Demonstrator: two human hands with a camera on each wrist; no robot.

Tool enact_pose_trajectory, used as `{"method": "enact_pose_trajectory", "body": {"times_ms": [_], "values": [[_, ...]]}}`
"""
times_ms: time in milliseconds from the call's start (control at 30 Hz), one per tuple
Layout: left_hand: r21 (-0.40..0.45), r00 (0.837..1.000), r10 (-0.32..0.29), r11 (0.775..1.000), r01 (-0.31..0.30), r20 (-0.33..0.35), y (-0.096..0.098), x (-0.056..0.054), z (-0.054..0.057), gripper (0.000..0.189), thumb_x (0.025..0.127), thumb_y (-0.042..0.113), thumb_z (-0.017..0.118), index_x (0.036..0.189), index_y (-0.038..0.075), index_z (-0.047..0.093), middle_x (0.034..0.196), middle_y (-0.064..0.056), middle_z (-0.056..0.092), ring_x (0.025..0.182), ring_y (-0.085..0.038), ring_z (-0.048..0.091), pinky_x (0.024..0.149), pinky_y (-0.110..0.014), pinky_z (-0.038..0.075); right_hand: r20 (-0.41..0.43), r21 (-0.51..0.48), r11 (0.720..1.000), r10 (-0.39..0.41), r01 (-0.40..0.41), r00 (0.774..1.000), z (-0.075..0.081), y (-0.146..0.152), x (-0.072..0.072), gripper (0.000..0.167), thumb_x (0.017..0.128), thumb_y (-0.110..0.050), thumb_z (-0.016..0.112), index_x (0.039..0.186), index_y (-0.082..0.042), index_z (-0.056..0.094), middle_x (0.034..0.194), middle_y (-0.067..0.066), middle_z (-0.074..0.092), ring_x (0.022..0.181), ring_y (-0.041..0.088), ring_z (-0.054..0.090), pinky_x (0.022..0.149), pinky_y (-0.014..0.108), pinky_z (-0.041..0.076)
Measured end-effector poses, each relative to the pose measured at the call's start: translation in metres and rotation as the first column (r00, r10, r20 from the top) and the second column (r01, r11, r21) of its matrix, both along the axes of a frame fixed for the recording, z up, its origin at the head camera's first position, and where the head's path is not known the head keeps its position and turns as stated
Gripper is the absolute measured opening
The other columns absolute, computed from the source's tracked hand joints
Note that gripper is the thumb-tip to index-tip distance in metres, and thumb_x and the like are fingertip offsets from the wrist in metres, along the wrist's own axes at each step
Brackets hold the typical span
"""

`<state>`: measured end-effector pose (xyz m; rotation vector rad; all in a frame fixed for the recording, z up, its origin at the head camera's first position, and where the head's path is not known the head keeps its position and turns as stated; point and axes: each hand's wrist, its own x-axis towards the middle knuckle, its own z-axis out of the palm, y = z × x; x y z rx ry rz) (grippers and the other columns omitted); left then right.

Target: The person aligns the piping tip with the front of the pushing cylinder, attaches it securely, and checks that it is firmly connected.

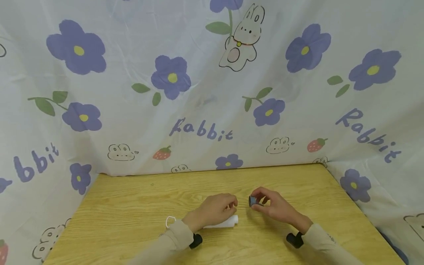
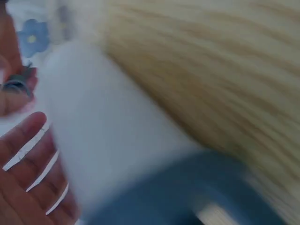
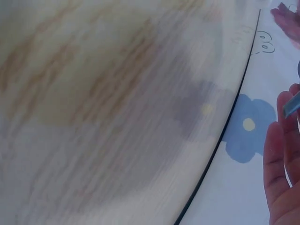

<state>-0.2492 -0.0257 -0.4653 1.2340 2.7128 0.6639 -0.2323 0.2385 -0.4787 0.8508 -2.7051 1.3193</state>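
My right hand (image 1: 276,208) pinches a small blue-grey cap-like piece (image 1: 253,201) above the table, its dark open end facing left. A thin tab sticks out of this piece, partly hidden by the fingers. Facing it across a short gap, my left hand (image 1: 215,209) has loosely bent fingers and holds nothing. Below and behind the left hand lies a white bottle (image 1: 229,222), partly covered by hand and wrist. A white loop (image 1: 170,221) shows at its left end. In the left wrist view the bottle (image 2: 103,126) looks blurred, with a dark blue end (image 2: 159,192).
The wooden table (image 1: 132,195) runs back to a white cloth (image 1: 198,110) printed with flowers and rabbits, which also hangs along both sides. A black strap piece (image 1: 294,240) sits at the right wrist, and another (image 1: 196,241) at the left.
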Motion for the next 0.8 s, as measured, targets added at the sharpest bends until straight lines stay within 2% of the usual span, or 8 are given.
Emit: {"method": "enact_pose_trajectory", "body": {"times_ms": [100,200,300,467,600,800], "values": [[-0.119,1.0,0.003,0.993,-0.004,-0.015,-0.016,0.0,-0.006,0.035,0.094,0.051,0.061,0.113,0.022,0.065,0.101,0.007,0.067,0.081,-0.003,0.059,0.066,-0.023,0.048,0.016,0.008,1.0,0.004,-0.004,1.0,-0.001,-0.001,0.0,0.028,0.093,-0.028,0.071,0.117,-0.018,0.062,0.103,-0.005,0.066,0.09,0.006,0.061,0.077,0.029,0.052],[-0.165,1.0,0.001,0.986,-0.006,-0.027,-0.027,0.001,-0.012,0.044,0.086,0.06,0.066,0.112,0.025,0.066,0.098,0.009,0.066,0.076,-0.002,0.056,0.063,-0.022,0.045,0.028,0.013,1.0,0.009,-0.01,1.0,-0.002,-0.002,0.0,0.029,0.093,-0.029,0.071,0.118,-0.018,0.062,0.102,-0.006,0.066,0.091,0.006,0.061,0.077,0.029,0.052],[-0.17,0.999,-0.01,0.985,0.003,-0.039,-0.034,0.004,-0.016,0.048,0.083,0.062,0.068,0.113,0.025,0.066,0.099,0.008,0.066,0.077,-0.003,0.057,0.062,-0.021,0.046,0.042,0.018,1.0,0.013,-0.014,0.999,-0.004,-0.003,0.0,0.03,0.093,-0.03,0.071,0.118,-0.016,0.062,0.102,-0.006,0.066,0.09,0.006,0.06,0.077,0.028,0.051],[-0.181,1.0,-0.002,0.983,-0.003,-0.026,-0.04,0.007,-0.017,0.05,0.084,0.061,0.068,0.117,0.024,0.065,0.104,0.007,0.065,0.082,-0.005,0.056,0.065,-0.023,0.047,0.054,0.014,1.0,0.021,-0.022,0.998,-0.008,-0.005,0.0,0.032,0.093,-0.028,0.071,0.12,-0.013,0.062,0.101,-0.004,0.066,0.09,0.007,0.06,0.076,0.029,0.051],[-0.192,1.0,0.009,0.981,-0.014,-0.027,-0.044,0.006,-0.018,0.046,0.084,0.057,0.07,0.115,0.024,0.066,0.103,0.007,0.065,0.081,-0.005,0.055,0.065,-0.024,0.047,0.063,0.022,1.0,0.013,-0.015,0.998,-0.012,-0.008,0.0,0.029,0.093,-0.031,0.07,0.118,-0.017,0.062,0.102,-0.004,0.066,0.092,0.007,0.06,0.077,0.029,0.051],[-0.167,0.997,-0.001,0.986,-0.011,-0.076,-0.045,0.004,-0.021,0.04,0.085,0.052,0.071,0.114,0.024,0.069,0.103,0.008,0.069,0.082,-0.002,0.061,0.068,-0.022,0.05,0.076,0.05,0.999,0.008,-0.012,0.997,-0.017,-0.012,0.0,0.03,0.093,-0.033,0.071,0.117,-0.017,0.062,0.103,-0.006,0.065,0.092,0.006,0.06,0.078,0.028,0.051]]}}
